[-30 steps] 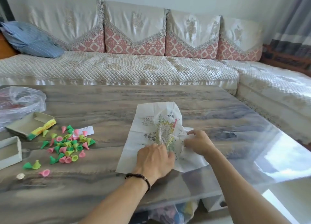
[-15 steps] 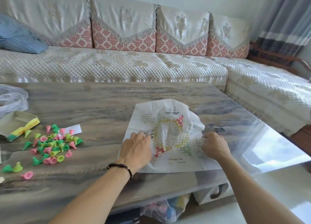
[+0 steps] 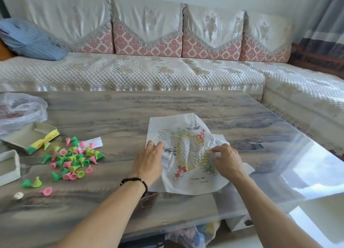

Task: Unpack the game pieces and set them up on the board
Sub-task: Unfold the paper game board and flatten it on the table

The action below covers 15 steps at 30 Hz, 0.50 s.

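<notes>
Unpacking looks done; the cone pieces [image 3: 71, 159] are dumped in a loose pile left of the crumpled paper board [image 3: 188, 152]; it's pressed down by the flat, open left hand [image 3: 149, 162] and pinched at a crease by the right hand [image 3: 228, 159]; no piece is placed yet.

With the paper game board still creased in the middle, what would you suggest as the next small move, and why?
Probably pull the pinched edge outward with the right hand while the left hand pins the crumpled white paper game board: a ridge stands up through the hexagon grid, so the pink, green and yellow cone pieces would tip.
</notes>
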### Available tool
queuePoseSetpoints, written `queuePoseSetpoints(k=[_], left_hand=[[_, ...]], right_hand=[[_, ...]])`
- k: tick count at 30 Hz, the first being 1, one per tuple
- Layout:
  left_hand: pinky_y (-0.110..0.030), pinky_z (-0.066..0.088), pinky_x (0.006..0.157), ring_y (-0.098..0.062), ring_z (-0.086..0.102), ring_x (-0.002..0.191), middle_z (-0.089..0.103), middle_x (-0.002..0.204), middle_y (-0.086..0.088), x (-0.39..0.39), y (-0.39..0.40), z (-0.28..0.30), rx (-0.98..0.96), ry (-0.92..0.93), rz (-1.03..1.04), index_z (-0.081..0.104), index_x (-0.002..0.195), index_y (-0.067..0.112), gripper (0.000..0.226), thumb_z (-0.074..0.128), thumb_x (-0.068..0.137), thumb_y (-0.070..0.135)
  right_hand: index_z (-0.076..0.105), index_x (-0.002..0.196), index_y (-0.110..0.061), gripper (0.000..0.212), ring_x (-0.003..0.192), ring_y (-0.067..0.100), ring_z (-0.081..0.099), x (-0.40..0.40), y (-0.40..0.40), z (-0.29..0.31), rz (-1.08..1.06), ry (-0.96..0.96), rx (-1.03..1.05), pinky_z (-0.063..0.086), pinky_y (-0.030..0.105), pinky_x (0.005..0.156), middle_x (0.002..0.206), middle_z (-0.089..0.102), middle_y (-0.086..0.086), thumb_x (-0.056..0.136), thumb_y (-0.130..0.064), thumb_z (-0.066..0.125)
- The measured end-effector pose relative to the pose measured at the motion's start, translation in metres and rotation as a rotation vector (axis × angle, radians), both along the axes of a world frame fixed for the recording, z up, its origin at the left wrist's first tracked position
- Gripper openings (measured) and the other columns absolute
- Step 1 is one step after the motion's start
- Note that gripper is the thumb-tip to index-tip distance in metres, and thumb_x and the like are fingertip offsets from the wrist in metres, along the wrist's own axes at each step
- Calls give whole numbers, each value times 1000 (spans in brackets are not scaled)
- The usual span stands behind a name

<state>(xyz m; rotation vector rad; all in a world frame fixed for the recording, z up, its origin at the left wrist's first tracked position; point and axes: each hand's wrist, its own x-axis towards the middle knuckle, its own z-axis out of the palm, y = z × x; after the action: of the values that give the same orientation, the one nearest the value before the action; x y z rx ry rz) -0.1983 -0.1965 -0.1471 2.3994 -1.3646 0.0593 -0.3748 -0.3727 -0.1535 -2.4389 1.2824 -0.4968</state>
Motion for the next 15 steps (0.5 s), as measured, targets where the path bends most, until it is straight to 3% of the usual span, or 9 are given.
queuePoseSetpoints(k=[4, 7, 10, 12, 15], left_hand=[[-23, 38, 50, -13, 46, 62, 48, 115, -3, 17, 31, -1, 78, -175, -9, 54, 119, 20, 53, 47, 78, -12], [-23, 39, 52, -12, 50, 66, 47, 116, -2, 26, 53, -4, 160, -196, -12, 53, 121, 23, 54, 47, 79, -10], [-24, 46, 60, -14, 56, 78, 49, 112, -1, 31, 59, -7, 196, -129, -38, 57, 122, 23, 51, 48, 82, -6], [-25, 41, 58, -15, 53, 83, 47, 102, 1, 31, 52, -4, 168, -111, -19, 62, 112, 23, 39, 49, 82, 1], [-29, 36, 64, -19, 48, 92, 48, 98, -1, 28, 31, -2, 55, -218, 20, 61, 97, 17, 21, 42, 87, 17]], right_hand=[[73, 107, -12, 40, 107, 23, 56, 20, 18, 6, 101, -66, -74, 47, 33, 87, 114, 65, 3, 80, 6, 51], [73, 107, -9, 46, 111, 23, 54, 26, 24, 3, 103, -60, -121, 46, 33, 91, 116, 65, 4, 76, 13, 48], [71, 111, -7, 47, 112, 25, 53, 16, 19, -2, 34, -23, -135, 47, 35, 93, 120, 63, 7, 76, 13, 47], [70, 113, -8, 45, 114, 26, 51, 6, 13, -3, -22, 37, -122, 46, 36, 93, 122, 61, 7, 79, 11, 47], [68, 109, -15, 35, 114, 29, 44, 2, 16, 0, -124, 295, -242, 39, 40, 92, 126, 56, 6, 80, -4, 51]])
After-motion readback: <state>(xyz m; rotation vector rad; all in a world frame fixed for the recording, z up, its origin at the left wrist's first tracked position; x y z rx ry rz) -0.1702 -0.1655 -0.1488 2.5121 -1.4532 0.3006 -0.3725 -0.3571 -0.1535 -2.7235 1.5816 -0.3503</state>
